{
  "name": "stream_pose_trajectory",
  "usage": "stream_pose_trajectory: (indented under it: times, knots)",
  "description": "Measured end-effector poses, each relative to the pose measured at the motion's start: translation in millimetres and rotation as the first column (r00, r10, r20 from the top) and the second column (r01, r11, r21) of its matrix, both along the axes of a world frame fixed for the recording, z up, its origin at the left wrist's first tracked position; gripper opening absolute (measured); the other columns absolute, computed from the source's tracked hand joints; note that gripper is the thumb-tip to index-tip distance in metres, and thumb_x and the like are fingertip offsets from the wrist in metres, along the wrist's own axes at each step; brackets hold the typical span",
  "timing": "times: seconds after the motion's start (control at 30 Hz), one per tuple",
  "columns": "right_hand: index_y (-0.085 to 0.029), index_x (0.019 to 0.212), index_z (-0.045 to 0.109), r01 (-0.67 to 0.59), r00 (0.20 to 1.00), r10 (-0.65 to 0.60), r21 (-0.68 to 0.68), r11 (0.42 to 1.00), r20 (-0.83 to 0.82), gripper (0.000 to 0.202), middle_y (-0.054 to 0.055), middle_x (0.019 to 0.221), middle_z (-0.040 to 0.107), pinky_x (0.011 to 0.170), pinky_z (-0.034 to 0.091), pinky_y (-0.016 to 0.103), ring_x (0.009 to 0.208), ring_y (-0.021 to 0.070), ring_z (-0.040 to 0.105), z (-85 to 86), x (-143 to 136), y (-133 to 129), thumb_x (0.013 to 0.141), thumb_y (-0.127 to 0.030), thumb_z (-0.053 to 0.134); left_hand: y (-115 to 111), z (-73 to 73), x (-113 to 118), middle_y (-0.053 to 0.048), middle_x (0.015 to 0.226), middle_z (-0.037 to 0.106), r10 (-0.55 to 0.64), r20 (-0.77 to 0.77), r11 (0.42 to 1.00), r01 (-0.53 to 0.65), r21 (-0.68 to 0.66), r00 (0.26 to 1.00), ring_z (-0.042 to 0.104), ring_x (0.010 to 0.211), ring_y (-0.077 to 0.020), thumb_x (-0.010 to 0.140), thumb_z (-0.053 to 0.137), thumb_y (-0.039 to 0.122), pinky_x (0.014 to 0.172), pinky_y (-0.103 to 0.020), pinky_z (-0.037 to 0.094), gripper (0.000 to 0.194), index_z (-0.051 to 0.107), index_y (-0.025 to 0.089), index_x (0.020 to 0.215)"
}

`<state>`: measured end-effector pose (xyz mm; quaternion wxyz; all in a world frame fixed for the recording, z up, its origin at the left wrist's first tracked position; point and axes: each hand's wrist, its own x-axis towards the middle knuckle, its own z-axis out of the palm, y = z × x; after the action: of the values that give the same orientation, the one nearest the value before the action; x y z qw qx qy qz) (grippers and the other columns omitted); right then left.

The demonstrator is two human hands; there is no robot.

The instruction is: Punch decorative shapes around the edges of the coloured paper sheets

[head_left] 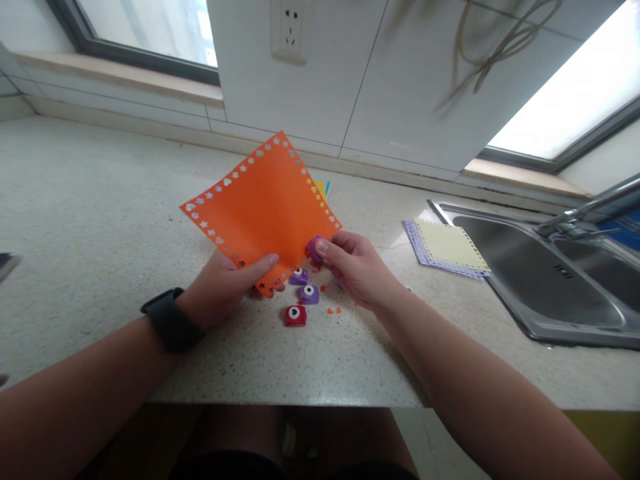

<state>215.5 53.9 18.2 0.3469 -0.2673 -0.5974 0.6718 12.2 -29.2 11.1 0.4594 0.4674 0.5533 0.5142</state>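
My left hand grips an orange sheet of paper by its near corner, thumb on top and fingers beneath. Small cut-out shapes, among them stars, hearts and flowers, run along the sheet's edges. At the sheet's right-hand edge, my right hand pinches a purple craft punch against the paper. Two more purple punches, one nearer and one partly under the sheet, lie on the counter below. A red punch with a heart opening sits closest to me. Orange paper bits are scattered beside them.
A stack of punched yellow and lilac sheets lies to the right, overlapping the rim of a steel sink. Yellow and blue paper peeks out behind the orange sheet. A tiled wall with a socket borders the speckled counter.
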Motion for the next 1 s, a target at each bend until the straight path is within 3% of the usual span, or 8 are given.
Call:
stream_pose_trajectory:
  times: [0.13, 0.27, 0.43, 0.57, 0.73, 1.0]
  knots:
    - [-0.018, 0.086, 0.071, 0.024, 1.000, -0.024, -0.041, 0.999, -0.014, 0.026, 0.002, 0.079, 0.066, 0.072, 0.050, 0.030, 0.073, 0.0137, 0.060, 5.4, 2, 0, 0.084, -0.043, 0.075, 0, 3.4, 2, -0.006, 0.088, 0.079, 0.004, -0.020, 0.999, -0.003, 0.041, 1.000, 0.074, 0.074, -0.0241, 0.085, 0.070, 0.037, 0.057, -0.030, 0.059, 0.025, 0.071, 0.022, 0.104]
    - [-0.019, 0.080, 0.067, 0.095, 0.993, -0.102, -0.098, 0.991, -0.066, 0.023, 0.001, 0.077, 0.063, 0.068, 0.050, 0.030, 0.070, 0.0139, 0.060, 12.0, 5, 1, 0.083, -0.041, 0.073, 1, 2.0, 1, -0.006, 0.088, 0.079, -0.002, 0.003, 1.000, 0.002, 0.030, 1.000, 0.070, 0.059, -0.0192, 0.087, 0.068, 0.037, 0.051, -0.028, 0.056, 0.028, 0.069, 0.020, 0.110]
    - [-0.020, 0.084, 0.067, 0.143, 0.988, -0.146, -0.079, 0.987, -0.044, 0.023, 0.003, 0.079, 0.064, 0.069, 0.052, 0.032, 0.070, 0.0148, 0.060, 14.0, 8, 5, 0.083, -0.043, 0.071, 2, -4.7, -1, -0.006, 0.090, 0.078, 0.002, 0.083, 1.000, -0.004, 0.030, 0.997, 0.073, 0.067, -0.0188, 0.087, 0.070, 0.037, 0.058, -0.027, 0.059, 0.027, 0.069, 0.017, 0.105]
    - [-0.021, 0.085, 0.069, 0.175, 0.983, -0.178, -0.051, 0.983, -0.049, 0.023, 0.003, 0.080, 0.065, 0.069, 0.052, 0.032, 0.072, 0.0154, 0.061, 15.3, 11, 7, 0.082, -0.043, 0.073, 3, -5.1, 0, -0.007, 0.082, 0.078, -0.051, 0.097, 0.999, 0.052, -0.005, 0.994, 0.070, 0.057, -0.0166, 0.090, 0.067, 0.039, 0.045, -0.023, 0.050, 0.027, 0.067, 0.015, 0.103]
    - [-0.022, 0.088, 0.071, 0.194, 0.980, -0.193, 0.009, 0.981, -0.044, 0.022, 0.003, 0.078, 0.065, 0.065, 0.050, 0.032, 0.069, 0.0156, 0.059, 18.5, 18, 10, 0.084, -0.044, 0.070, 4, -0.9, 1, -0.008, 0.082, 0.079, -0.068, 0.049, 0.997, 0.069, -0.017, 0.996, 0.069, 0.056, -0.0155, 0.093, 0.062, 0.037, 0.047, -0.023, 0.051, 0.026, 0.067, 0.014, 0.104]
    - [-0.022, 0.093, 0.074, 0.363, 0.915, -0.391, 0.220, 0.906, 0.100, 0.026, 0.003, 0.079, 0.067, 0.063, 0.047, 0.032, 0.065, 0.0151, 0.056, 13.7, 34, 30, 0.087, -0.046, 0.068, 4, -5.2, 1, -0.001, 0.067, 0.073, -0.043, 0.050, 0.998, 0.045, -0.041, 0.998, 0.066, 0.055, -0.0168, 0.089, 0.066, 0.038, 0.049, -0.026, 0.051, 0.025, 0.069, 0.017, 0.102]
